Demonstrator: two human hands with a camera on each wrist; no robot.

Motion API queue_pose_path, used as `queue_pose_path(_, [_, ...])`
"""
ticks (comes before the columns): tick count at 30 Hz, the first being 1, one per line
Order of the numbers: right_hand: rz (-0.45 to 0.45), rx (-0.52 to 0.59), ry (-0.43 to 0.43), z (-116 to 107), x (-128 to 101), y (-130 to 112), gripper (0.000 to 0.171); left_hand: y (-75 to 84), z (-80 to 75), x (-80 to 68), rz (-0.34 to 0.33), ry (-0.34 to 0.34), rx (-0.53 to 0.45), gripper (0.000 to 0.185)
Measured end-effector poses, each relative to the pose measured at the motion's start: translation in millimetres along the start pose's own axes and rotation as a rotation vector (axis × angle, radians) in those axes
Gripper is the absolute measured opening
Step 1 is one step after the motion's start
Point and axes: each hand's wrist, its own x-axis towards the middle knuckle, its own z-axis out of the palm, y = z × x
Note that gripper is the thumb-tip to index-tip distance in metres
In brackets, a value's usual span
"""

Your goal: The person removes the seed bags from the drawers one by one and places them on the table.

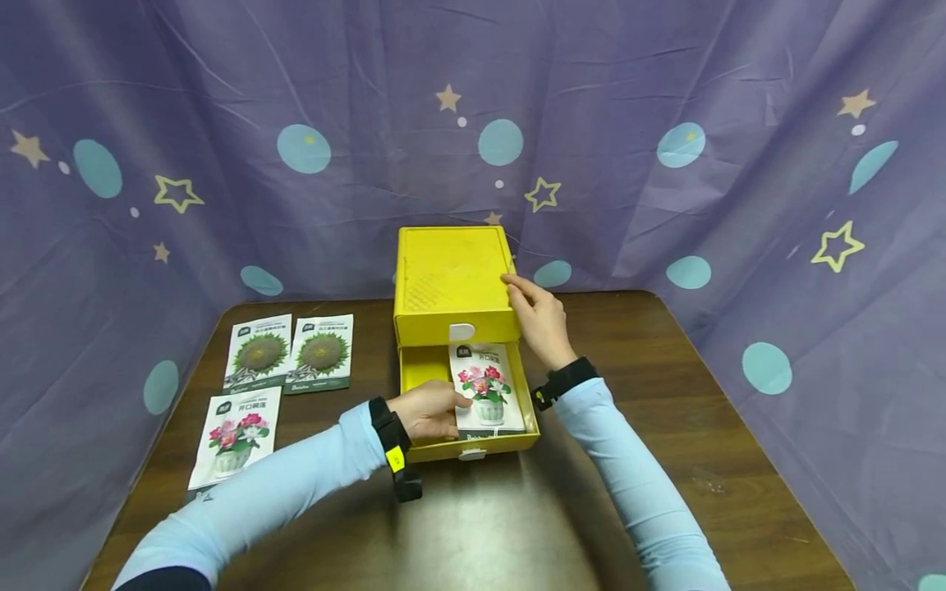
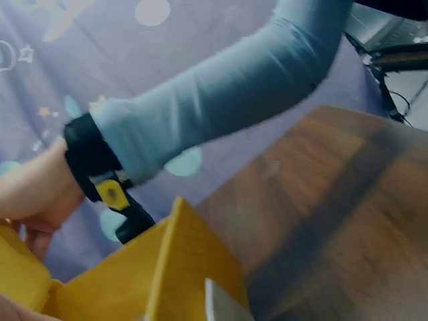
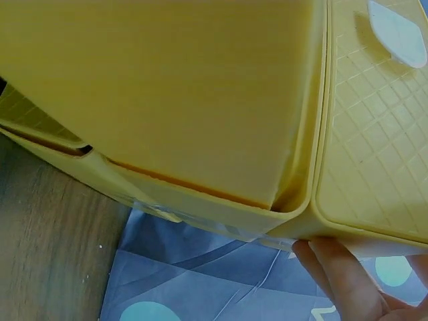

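My left grip (image 1: 431,410) pinching flower seed packet (image 1: 484,387) in open drawer (image 1: 414,373), its Chinese print unreadable, my right grip (image 1: 538,316) flat on yellow cabinet (image 1: 451,283)

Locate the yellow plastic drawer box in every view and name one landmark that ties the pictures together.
Head: the yellow plastic drawer box stands mid-table, its lower drawer pulled open, the right hand on its right top edge.
Left wrist: only yellow drawer walls show at bottom left, beside the wrist strap.
Right wrist: the box fills the picture from close up, fingertips at its lower edge.
Shared landmark: the brown wooden table.
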Motion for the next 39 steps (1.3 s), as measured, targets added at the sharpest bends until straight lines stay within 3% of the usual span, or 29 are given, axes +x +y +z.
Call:
queue_pose_path(2, [0.001,0.003,0.000,-1,0,0,0.035,-1.5,-0.7,1.1,0.012,-0.018,-0.030,0.040])
queue_pose_path(6, [0.002,0.003,-0.011,-1,0,1,0.034,-1.0,-4.4,0.9,0.038,0.013,-0.045,0.041])
queue_pose_path(11, [-0.009,0.009,-0.015,-2,0,1,0.033,6.3,-6.0,-10.5,0.047,0.019,-0.078,0.039])
queue_pose_path(20, [-0.004,0.014,-0.013,-3,1,0,0.033,11.4,-10.4,-46.0,0.043,-0.174,-0.082,0.039])
queue_pose_path(27, [0.007,0.034,-0.044,4,-1,-1,0.035,3.9,-26.4,-81.9,0.046,-0.275,-0.026,0.040])
queue_pose_path(35, [0.005,0.027,-0.044,5,-2,-2,0.034,-10.2,-48.8,-126.9,0.141,-0.236,0.153,0.047])
queue_pose_path(37, [0.007,0.023,-0.035,2,-2,-2,0.034,-11.2,-55.8,-136.6,0.185,-0.196,0.220,0.050])
queue_pose_path(39, [0.007,0.017,-0.026,-1,-2,-1,0.034,-11.5,-64.4,-145.8,0.239,-0.114,0.305,0.049])
